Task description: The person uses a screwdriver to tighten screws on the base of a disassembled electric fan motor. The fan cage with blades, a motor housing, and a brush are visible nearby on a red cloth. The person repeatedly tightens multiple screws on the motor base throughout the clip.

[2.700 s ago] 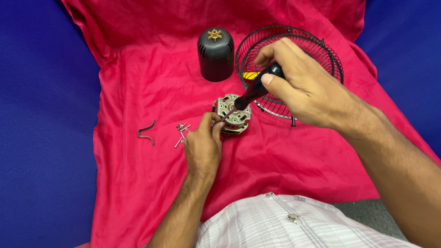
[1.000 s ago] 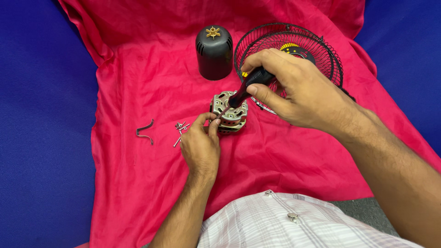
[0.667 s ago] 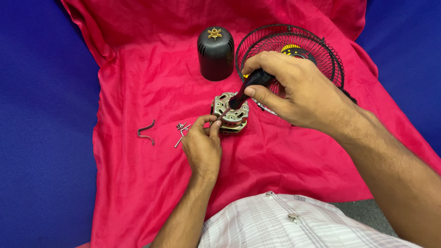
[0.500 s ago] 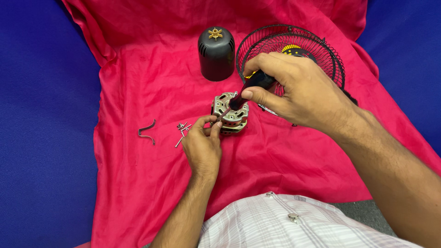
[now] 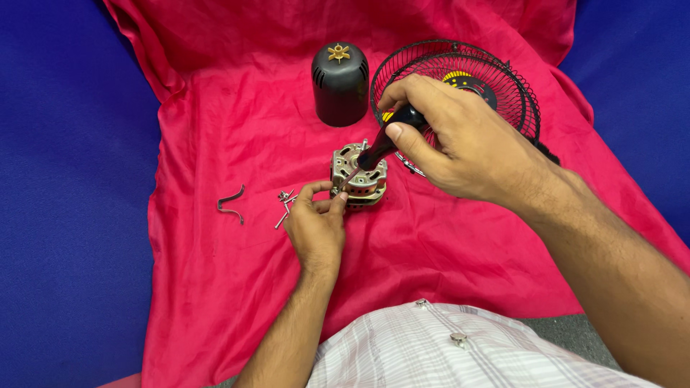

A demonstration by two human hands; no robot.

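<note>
A small metal fan motor (image 5: pixel 361 176) with copper windings sits on a red cloth (image 5: pixel 215 287). My left hand (image 5: pixel 316 226) pinches the motor's near left edge with its fingertips. My right hand (image 5: pixel 460 147) grips a black-handled screwdriver (image 5: pixel 381 144), tilted down to the left, with its tip at the motor's front left side. Behind my right hand lies a black wire fan guard (image 5: pixel 496 79), partly hidden by it.
A black domed motor cover (image 5: pixel 339 85) with a gold knob stands upright behind the motor. Several loose screws (image 5: pixel 285 205) and a bent metal clip (image 5: pixel 231 204) lie on the cloth to the left. Blue fabric (image 5: pixel 65 215) flanks the red cloth on both sides.
My right hand has shifted slightly over the motor, keeping the screwdriver tip on it and changing the handle's angle. My left hand has stayed at the motor's edge.
</note>
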